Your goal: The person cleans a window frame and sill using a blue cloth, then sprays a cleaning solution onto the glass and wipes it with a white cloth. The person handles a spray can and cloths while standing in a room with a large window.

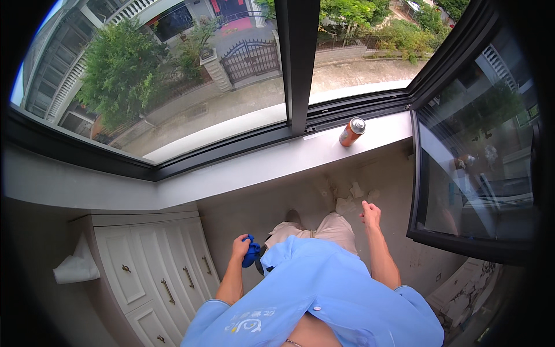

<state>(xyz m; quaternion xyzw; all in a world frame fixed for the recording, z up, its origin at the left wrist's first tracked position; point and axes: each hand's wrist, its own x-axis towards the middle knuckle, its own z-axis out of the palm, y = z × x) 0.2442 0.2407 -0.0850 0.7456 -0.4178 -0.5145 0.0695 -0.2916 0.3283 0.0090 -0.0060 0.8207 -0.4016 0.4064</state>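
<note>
Low at my left side, my left hand (240, 247) grips a bunched blue cloth (251, 256). My right hand (371, 213) hangs on the other side with its fingers loosely curled in, and no object shows in it. Above and beyond that hand, an orange spray can (351, 132) with a silver top stands on the white window sill (260, 162). Neither hand touches the can or the sill.
An open window sash (412, 182) with a dark frame juts inward at my right. A dark mullion (298, 65) divides the window ahead. White cabinets (160, 260) with metal handles stand at the left, beside a white paper roll (78, 268). Pale scraps (345, 205) lie below the sill.
</note>
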